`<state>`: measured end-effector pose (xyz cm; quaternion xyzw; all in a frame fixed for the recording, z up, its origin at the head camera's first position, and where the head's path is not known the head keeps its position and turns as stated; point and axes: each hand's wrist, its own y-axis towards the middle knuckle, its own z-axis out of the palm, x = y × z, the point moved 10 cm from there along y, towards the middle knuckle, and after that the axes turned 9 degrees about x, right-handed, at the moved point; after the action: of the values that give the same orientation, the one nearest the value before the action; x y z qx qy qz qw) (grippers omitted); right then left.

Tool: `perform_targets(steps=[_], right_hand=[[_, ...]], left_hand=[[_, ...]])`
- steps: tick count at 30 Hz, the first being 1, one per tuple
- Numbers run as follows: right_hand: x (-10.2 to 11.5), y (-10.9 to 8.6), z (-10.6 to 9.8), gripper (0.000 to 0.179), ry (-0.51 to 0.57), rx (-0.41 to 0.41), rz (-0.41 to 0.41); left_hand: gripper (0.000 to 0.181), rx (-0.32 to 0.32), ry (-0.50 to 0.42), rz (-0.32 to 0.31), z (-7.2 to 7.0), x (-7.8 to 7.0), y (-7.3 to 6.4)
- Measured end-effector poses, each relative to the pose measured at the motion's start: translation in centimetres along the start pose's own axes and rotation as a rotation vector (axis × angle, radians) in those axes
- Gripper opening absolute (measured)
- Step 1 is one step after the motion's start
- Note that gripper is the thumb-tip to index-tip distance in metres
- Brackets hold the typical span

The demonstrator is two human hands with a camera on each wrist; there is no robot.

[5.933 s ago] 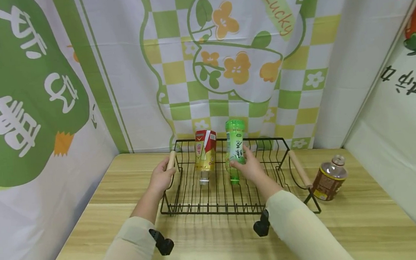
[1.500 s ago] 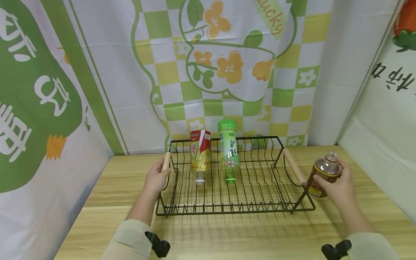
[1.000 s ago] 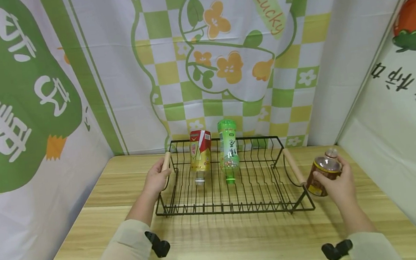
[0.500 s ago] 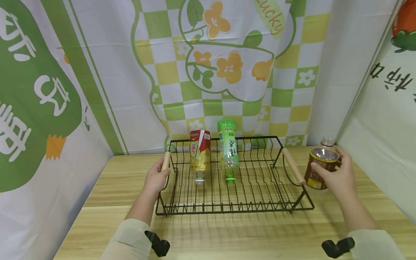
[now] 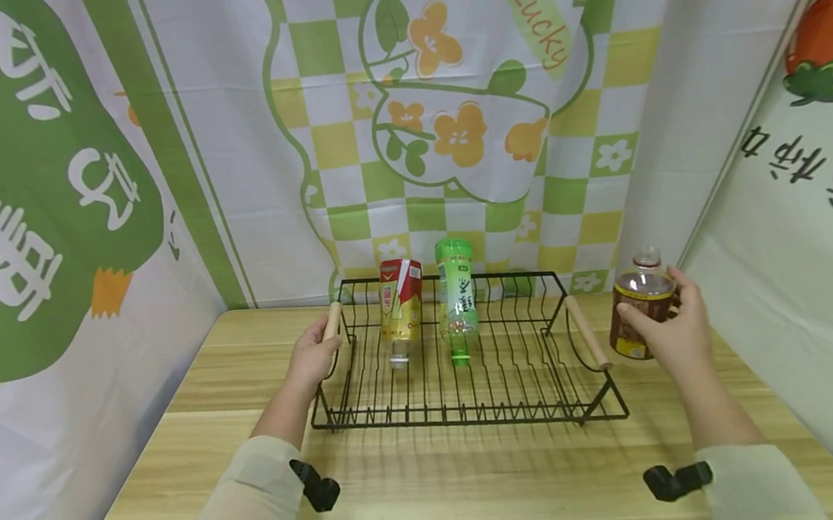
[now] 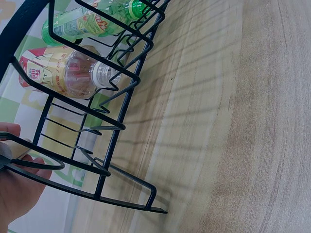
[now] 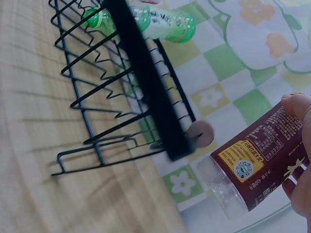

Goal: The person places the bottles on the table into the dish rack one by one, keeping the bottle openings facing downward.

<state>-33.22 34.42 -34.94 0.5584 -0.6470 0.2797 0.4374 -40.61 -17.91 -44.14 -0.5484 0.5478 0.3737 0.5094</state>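
My left hand (image 5: 314, 355) grips the wooden handle (image 5: 333, 322) on the left end of a black wire dish rack (image 5: 431, 416). My right hand (image 5: 683, 333) grips a brown-labelled plastic bottle (image 5: 643, 305) just right of the rack, thumb on the near side and fingers round the far side. Its neck points up, and the right wrist view shows its clear base (image 7: 224, 190) raised beside the rack's end. Inside the rack, a red-and-yellow labelled bottle (image 5: 401, 303) and a green bottle (image 5: 458, 298) lean neck-down against the back.
The rack stands on a wood-grain table (image 5: 439, 492). A second wooden handle (image 5: 587, 332) is on its right end, close to the brown bottle. A patterned curtain (image 5: 474, 229) hangs right behind the rack, and white cloth (image 5: 789, 291) borders the right side.
Earlier my right hand held the green bottle in the rack; then it took hold of the brown bottle. Over the last second that bottle has risen and moved back. My left hand has stayed on the handle.
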Motion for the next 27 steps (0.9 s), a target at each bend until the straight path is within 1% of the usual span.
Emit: perform_targets(steps=[6, 11, 16, 22, 27], right_hand=[[2.8, 0.2, 0.2, 0.095, -0.025, 0.009, -0.072], [4.8, 0.5, 0.9, 0.094, -0.043, 0.04, -0.108], [6.0, 0.6, 1.9, 0.093, -0.067, 0.064, -0.123], [7.4, 0.4, 3.3, 0.092, -0.053, 0.09, -0.171], [8.4, 0.2, 4.6, 0.092, -0.086, 0.109, -0.195]], left_hand=[[0.063, 0.004, 0.0, 0.002, 0.0, 0.0, 0.0], [0.063, 0.0, 0.005, 0.008, 0.0, -0.1, -0.1], [0.063, 0.0, 0.016, 0.007, 0.1, -0.1, -0.1], [0.064, 0.003, 0.028, 0.003, 0.1, -0.1, -0.1], [0.063, 0.006, 0.034, 0.007, 0.1, -0.2, -0.2]])
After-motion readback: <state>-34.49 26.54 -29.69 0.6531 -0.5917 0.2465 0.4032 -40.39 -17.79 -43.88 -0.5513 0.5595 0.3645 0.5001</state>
